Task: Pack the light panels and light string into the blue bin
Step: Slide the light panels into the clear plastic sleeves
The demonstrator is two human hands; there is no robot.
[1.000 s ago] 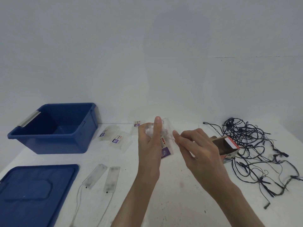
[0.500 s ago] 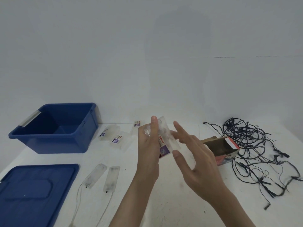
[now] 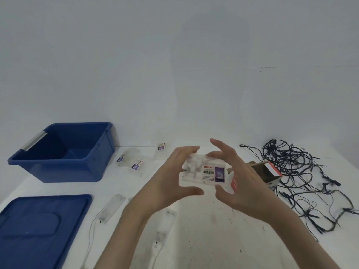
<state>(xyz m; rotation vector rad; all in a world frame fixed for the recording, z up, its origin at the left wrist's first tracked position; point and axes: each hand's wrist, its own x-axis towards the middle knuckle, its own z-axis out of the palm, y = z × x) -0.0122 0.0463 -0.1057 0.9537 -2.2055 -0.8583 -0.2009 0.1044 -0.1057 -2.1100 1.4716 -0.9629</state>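
I hold a clear packet (image 3: 204,170) with a DIY label flat in front of me, above the table. My left hand (image 3: 171,179) grips its left end between fingers and thumb. My right hand (image 3: 239,177) holds its right end with curled fingers, the index finger raised. The blue bin (image 3: 64,152) stands open at the back left. Two bare light panels (image 3: 110,208) (image 3: 165,224) with thin wires lie on the table below my left arm. The dark light string (image 3: 303,177) lies tangled at the right.
The blue lid (image 3: 40,230) lies at the front left. Three more labelled clear packets (image 3: 126,157) (image 3: 138,165) (image 3: 162,147) lie behind my hands, near the bin. An open cardboard box (image 3: 266,171) with a red and white flap lies on its side behind my right hand.
The packet has turned from upright in my left hand to flat and label-up between both hands. My right hand came in and took its right end.
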